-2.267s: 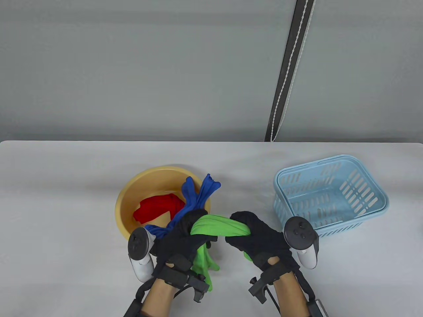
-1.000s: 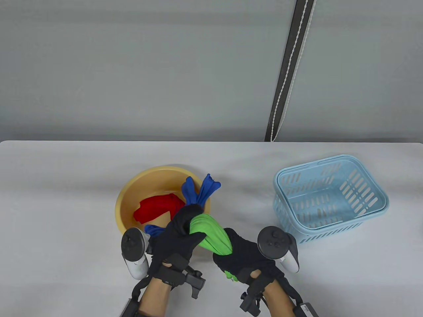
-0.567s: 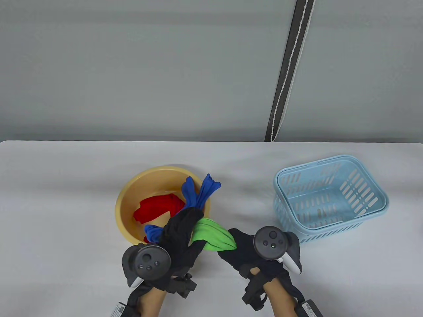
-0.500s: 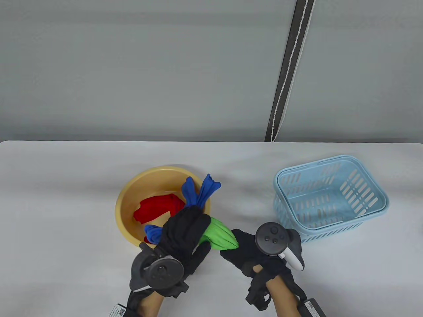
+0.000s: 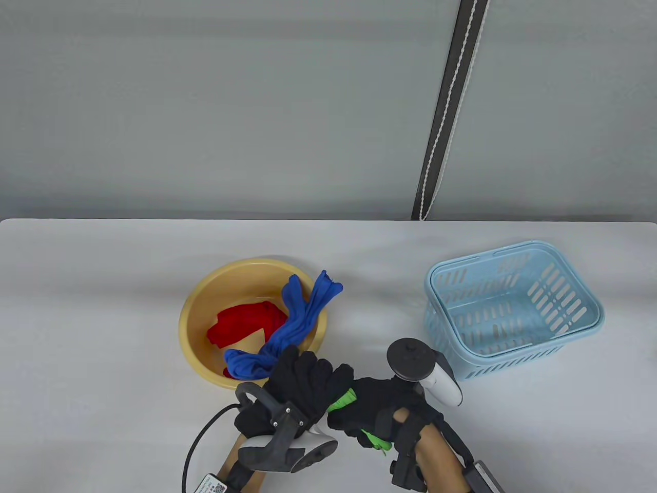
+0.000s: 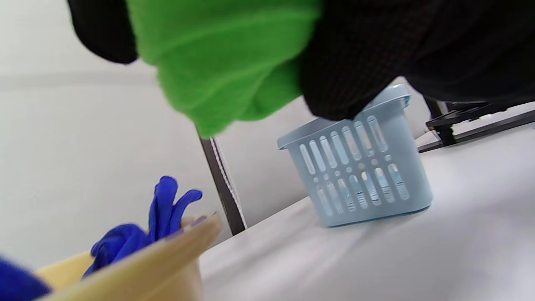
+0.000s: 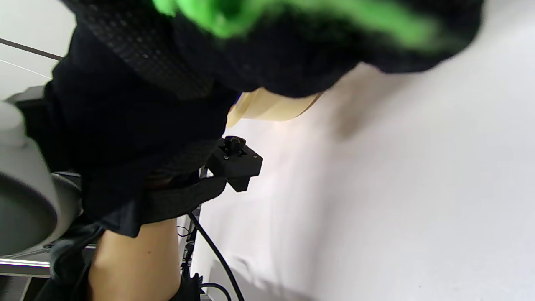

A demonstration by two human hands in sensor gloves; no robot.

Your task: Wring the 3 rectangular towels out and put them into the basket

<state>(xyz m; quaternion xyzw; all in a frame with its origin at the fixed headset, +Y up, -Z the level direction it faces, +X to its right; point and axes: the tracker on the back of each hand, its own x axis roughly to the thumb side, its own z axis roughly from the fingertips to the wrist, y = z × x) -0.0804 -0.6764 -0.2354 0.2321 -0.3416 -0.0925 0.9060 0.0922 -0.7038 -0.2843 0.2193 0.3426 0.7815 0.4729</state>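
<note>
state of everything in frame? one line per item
green towel: bunched, gripped by both hands, above the table
left hand: curled round the green towel
right hand: curled round the green towel
blue towel: draped over basin rim
red towel: in basin
yellow basin: upright
blue basket: upright, empty

We wear black mesh gloves on each hand [image 5: 303, 385], grey-and-white trackers [image 5: 423, 370], black wrist brackets; a black cable trails left.

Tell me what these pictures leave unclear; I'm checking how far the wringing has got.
- Green towel: table view shows only slivers between the left hand and right hand; how tightly it is twisted is hidden.
- Red towel: partly covered by the blue towel in the yellow basin.
- Right wrist view: towel blurred, basket out of frame.
</note>
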